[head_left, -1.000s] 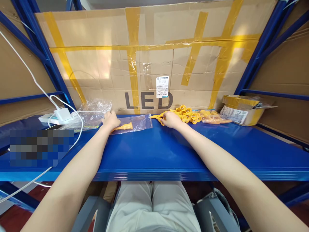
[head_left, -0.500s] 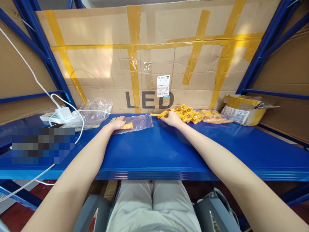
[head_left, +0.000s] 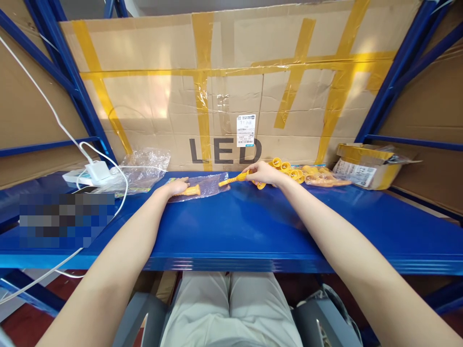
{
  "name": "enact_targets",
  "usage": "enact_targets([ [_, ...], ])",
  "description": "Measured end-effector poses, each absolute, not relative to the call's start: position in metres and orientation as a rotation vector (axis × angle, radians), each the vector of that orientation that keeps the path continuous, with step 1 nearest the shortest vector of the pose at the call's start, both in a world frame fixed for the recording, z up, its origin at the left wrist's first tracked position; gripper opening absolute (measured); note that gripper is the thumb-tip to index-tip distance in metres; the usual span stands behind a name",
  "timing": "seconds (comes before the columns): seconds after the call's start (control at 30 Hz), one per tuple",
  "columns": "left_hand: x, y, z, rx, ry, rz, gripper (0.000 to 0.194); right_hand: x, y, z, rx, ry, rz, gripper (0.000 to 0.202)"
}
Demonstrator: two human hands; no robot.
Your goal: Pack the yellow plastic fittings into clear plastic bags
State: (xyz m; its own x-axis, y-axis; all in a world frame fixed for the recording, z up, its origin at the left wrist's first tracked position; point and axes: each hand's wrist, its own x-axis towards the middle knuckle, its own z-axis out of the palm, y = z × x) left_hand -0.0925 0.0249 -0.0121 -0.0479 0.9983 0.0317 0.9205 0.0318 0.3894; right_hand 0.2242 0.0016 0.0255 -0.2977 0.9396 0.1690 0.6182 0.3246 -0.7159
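My left hand (head_left: 176,187) lies over the left end of a clear plastic bag (head_left: 213,185) on the table, holding it down. Inside the bag is a yellow plastic horn-shaped piece (head_left: 192,190); its ribbed end sticks out past my fingers, the rest is hidden under the hand. My right hand (head_left: 263,173) is closed around a similar yellow toy horn (head_left: 234,179), whose thin end points left over the bag's right edge. Just beyond the right hand is a pile of yellow horns (head_left: 285,166), their round flared ends facing me.
A clear bag of yellow-orange pieces (head_left: 321,176) sits right of the pile, beside an open cardboard box (head_left: 369,166). Crumpled clear plastic (head_left: 144,164) and a white charger with cables (head_left: 97,171) are at left. A large taped cardboard sheet (head_left: 162,111) stands behind the blue table (head_left: 231,231).
My right hand has drawn one yellow horn from the pile; its thin end now reaches the bag's right edge. The left hand has stayed on the bag.
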Motion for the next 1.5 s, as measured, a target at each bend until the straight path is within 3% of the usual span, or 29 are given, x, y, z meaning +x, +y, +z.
enact_targets([
  [0.23,-0.089,0.020,-0.009,2.007,2.018,0.393,0.063,0.207,-0.001,0.015,-1.418,-2.130,0.648,0.039],
  [0.47,-0.081,0.018,-0.012,2.054,1.985,0.391,0.060,0.182,-0.004,-0.005,-1.524,-2.070,0.406,0.040],
  [0.77,-0.065,0.010,-0.009,2.115,1.905,0.312,0.066,0.172,-0.012,-0.010,-1.249,-2.225,0.552,0.030],
  [1.03,-0.062,0.010,-0.011,2.185,1.842,0.325,0.066,0.178,-0.011,-0.007,-1.172,-2.294,0.622,0.037],
  [1.33,-0.044,-0.002,-0.009,1.850,1.576,0.635,0.066,0.170,-0.002,-0.022,-1.137,-2.281,0.449,0.023],
  [1.5,-0.048,0.003,-0.009,1.681,1.450,0.759,0.067,0.166,-0.004,-0.024,-1.248,-2.175,0.435,0.040],
])
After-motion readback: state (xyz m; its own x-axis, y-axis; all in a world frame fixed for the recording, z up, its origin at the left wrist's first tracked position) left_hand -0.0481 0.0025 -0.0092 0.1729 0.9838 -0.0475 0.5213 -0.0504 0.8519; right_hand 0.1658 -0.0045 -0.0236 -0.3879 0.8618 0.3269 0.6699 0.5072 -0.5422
